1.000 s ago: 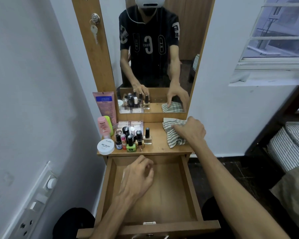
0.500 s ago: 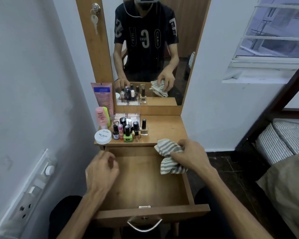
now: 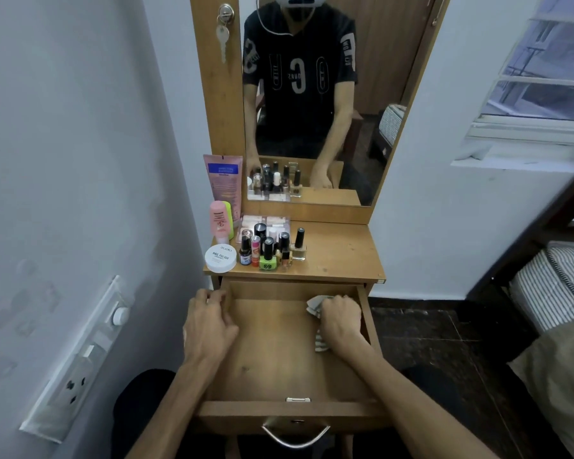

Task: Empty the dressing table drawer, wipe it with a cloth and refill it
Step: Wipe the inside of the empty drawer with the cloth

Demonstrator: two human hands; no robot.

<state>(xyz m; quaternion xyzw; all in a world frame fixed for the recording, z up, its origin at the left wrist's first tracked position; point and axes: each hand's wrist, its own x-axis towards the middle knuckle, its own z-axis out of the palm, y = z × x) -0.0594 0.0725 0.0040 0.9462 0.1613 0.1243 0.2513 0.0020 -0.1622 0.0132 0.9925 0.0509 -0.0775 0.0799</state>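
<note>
Inside the drawer (image 3: 279, 352) now, right hand (image 3: 340, 321) presses cloth (image 3: 314, 304).

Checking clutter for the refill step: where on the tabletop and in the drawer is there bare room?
Tabletop: bare right of the nail polish bottles; left half crowded. Drawer: bare floor between left hand and right hand, which presses the cloth in the back right corner.

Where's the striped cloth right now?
The striped cloth is inside the open drawer, at its back right corner, held under the right hand.
</note>
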